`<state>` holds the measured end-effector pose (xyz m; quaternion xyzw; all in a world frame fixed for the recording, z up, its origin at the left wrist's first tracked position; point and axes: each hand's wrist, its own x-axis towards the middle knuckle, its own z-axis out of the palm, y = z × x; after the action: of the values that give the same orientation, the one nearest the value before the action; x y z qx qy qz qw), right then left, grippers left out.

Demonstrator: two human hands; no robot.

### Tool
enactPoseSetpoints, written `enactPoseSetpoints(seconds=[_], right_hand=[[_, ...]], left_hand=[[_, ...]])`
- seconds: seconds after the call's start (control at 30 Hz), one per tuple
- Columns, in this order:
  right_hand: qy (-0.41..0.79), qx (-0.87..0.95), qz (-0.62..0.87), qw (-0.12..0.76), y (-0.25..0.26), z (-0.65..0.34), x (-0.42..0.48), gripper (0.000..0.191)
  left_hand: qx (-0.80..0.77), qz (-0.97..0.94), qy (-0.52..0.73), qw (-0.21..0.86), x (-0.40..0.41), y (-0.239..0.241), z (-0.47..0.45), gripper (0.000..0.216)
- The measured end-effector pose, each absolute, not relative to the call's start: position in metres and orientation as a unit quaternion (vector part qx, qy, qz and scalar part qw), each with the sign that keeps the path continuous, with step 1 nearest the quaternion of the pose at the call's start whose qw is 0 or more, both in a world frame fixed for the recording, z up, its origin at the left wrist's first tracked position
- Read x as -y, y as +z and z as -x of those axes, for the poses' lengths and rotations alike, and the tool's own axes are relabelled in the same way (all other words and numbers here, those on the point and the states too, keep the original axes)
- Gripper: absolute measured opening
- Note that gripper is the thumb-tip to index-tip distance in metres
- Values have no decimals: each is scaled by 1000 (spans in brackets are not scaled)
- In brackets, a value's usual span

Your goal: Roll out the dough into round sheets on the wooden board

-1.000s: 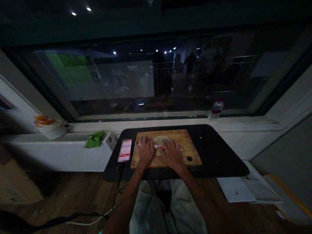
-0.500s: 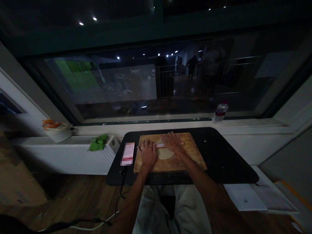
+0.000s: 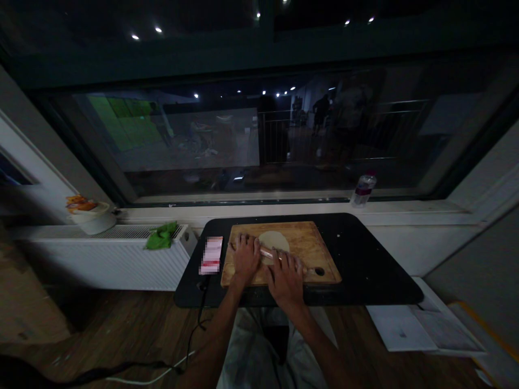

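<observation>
A wooden rolling pin (image 3: 266, 252) lies slantwise across a thin, round sheet of dough (image 3: 276, 239), its right end nearer me. Over the pin's left end, my left hand (image 3: 246, 256) is closed with bent fingers. My right hand (image 3: 286, 276) is on the right part of the pin, fingers curved over it and thumb apart. The pin crosses the lower part of the dough, and most of its ends are hidden by my hands. Dough and pin rest on a wooden cutting board (image 3: 318, 246).
The board lies on a black table (image 3: 365, 270). A phone (image 3: 211, 255) with a lit screen is left of it, near a black cable (image 3: 201, 308). A bottle (image 3: 364, 190) stands on the windowsill. A green cloth (image 3: 161, 236) and white bowl (image 3: 93, 220) sit on the radiator (image 3: 121, 265).
The right end of the rolling pin has swung toward me with my right hand, so the pin is more slanted and more dough shows beyond it. My left hand has stayed nearly in place.
</observation>
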<state>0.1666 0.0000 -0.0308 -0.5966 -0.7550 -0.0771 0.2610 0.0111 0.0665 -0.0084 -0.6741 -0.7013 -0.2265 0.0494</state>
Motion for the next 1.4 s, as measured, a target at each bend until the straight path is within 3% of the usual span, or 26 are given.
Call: enactPoseSetpoints(seconds=[0.3, 1.1, 1.4], right_hand=[[-96, 763, 581, 265, -47, -168, 36, 63], [-5, 752, 641, 152, 11, -185, -129, 54], [-18, 758, 625, 185, 10, -192, -91, 47]], left_hand=[[702, 666, -250, 46, -69, -15, -11, 42], [729, 637, -243, 51, -70, -9, -7, 40], [727, 639, -247, 43, -68, -8, -10, 41]])
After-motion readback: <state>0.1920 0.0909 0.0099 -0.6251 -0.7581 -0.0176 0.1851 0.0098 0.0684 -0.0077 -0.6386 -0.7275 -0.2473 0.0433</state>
